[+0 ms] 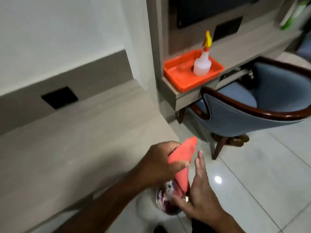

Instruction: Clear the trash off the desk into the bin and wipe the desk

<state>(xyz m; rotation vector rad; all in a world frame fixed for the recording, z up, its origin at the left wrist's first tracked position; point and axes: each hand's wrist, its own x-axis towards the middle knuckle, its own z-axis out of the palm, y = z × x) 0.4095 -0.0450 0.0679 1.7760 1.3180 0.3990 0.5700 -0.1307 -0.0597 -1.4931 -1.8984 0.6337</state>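
My left hand (158, 163) grips a folded coral-red cloth (182, 163) just past the front right corner of the grey desk (75, 148). The cloth hangs down over a small round bin (165, 201) on the floor, which holds colourful scraps. My right hand (200, 192) is open with fingers spread, right beside the cloth and over the bin's rim, holding nothing. The picture is blurred by motion.
An orange tray (181, 76) with a white spray bottle (202, 63) stands on a second desk at the back. A blue armchair (262, 105) with a wooden rim stands to the right. Pale floor tiles (260, 182) lie below. A black socket plate (59, 97) sits in the desk's back panel.
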